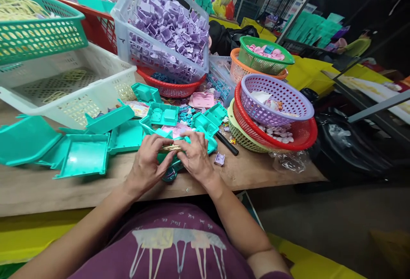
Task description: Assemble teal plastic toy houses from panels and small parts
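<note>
Both my hands meet over a teal plastic case [173,159] at the front of the wooden table [262,170]. My left hand [147,159] and my right hand [195,157] pinch a small pale yellow piece [171,147] between their fingertips, pressed against the teal case. Several more teal case halves [83,155] lie to the left and behind the hands. A small purple part [219,159] lies just right of my right hand, beside a black marker [226,142].
A tilted white crate of purple parts [166,23] stands behind, over a red basket [169,88]. A white basket [64,87] and a green one [35,27] stand left. Stacked round baskets [275,100] crowd the right. The table edge drops off at right.
</note>
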The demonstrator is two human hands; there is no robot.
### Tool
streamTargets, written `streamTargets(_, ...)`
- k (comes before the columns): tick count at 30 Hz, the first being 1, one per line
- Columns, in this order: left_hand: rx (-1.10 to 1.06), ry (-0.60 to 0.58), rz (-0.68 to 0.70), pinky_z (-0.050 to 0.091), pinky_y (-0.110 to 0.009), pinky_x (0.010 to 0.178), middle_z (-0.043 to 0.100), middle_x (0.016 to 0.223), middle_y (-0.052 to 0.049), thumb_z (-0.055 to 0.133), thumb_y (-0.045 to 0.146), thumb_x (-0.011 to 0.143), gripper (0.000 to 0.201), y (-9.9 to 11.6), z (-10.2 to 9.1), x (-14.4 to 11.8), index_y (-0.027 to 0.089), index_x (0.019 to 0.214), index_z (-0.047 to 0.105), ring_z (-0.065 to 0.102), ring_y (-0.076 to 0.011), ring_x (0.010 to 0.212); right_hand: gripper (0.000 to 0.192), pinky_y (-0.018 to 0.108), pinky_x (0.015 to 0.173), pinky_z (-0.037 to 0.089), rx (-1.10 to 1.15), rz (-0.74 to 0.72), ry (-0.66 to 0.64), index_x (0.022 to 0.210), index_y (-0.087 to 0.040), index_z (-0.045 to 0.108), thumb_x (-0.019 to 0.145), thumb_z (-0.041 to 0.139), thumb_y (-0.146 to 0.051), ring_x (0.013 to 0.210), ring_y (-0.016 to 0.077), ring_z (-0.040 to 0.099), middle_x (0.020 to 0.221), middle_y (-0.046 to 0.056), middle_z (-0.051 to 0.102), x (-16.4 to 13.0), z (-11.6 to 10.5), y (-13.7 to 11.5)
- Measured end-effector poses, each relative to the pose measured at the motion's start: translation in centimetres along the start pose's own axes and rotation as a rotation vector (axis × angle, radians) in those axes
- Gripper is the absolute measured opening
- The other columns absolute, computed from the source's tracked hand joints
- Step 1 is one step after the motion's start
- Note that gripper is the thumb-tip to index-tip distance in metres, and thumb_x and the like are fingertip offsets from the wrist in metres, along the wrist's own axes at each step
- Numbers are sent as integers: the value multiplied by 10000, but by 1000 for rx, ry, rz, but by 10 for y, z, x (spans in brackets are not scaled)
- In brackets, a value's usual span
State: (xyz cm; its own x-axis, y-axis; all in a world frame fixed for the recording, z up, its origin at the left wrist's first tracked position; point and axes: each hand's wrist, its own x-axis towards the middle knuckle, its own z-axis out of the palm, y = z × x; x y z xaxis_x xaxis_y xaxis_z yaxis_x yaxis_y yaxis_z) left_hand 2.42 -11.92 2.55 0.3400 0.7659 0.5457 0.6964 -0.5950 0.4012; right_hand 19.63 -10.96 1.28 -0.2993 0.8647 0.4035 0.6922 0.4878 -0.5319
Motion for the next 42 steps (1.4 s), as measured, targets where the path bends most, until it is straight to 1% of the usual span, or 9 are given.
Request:
streamTargets(3,215,-72,63,406,-368,699,621,915,-71,484,289,986,226,-3,-6,3,211,1149,620,558,-234,813,350,425,1079,382,93,-54,24,1254,-235,625,911,653,-294,1279,253,447,1355,100,517,-4,-9,6)
streamTargets(6,354,-117,79,384,-369,671,630,879,-68,439,292,1001,266,-1,-11,8,216,1133,657,569,-232,769,445,399,1101,407,229,-59,40,1351,-212,523,927,631,-294,1262,220,489,1299,108,539,-9,-19,12)
streamTargets(12,396,-115,116,395,-380,657,603,811,-66,411,278,1000,277,6,-19,11,211,1027,679,553,-228,716,240,332,975,508,291,47,35,1185,-187,634,961,570,-244,1064,192,614,1100,83,644,-17,-16,13)
streamTargets(21,454,-105,150,377,-378,626,580,813,-75,441,238,988,208,15,-26,2,193,1100,610,538,-235,720,263,323,898,506,2,96,-36,1210,-215,667,987,530,-237,983,211,613,1019,74,662,-18,-18,-9)
streamTargets(25,543,-195,155,365,-390,638,587,843,-77,448,211,969,211,17,-22,0,210,1090,621,539,-251,750,282,396,856,493,-184,38,-72,1226,-241,640,1006,465,-217,1064,258,554,1140,90,659,-20,-17,-21)
streamTargets(30,430,-251,75,432,-398,681,600,945,-105,462,198,939,276,8,-10,-4,170,1161,623,531,-271,817,354,450,852,481,-325,15,-110,1336,-220,546,999,445,-184,1143,282,518,1311,97,616,-26,-12,-30)
streamTargets(34,305,-221,-36,469,-496,881,545,1127,-160,472,233,931,383,5,-9,-3,127,1285,572,512,-321,1017,446,440,981,463,-289,53,-91,1470,-192,419,1031,393,-269,1296,260,443,1491,79,480,-30,-8,-32)
streamTargets(38,19,-116,-195,400,-535,1060,461,1292,-182,486,320,953,507,3,-17,-3,120,1416,445,450,-329,1248,544,421,1175,300,-218,-88,-99,1522,-160,342,1037,384,-402,1456,227,276,1586,45,362,-34,-5,-33)
streamTargets(42,-149,-110,-376,464,-465,1007,531,1235,-132,471,432,966,455,-5,-20,-15,154,1323,521,560,-267,1141,533,516,1216,140,-242,-161,-134,1502,-174,375,1031,403,-422,1493,253,199,1596,23,346,-37,-2,-34)
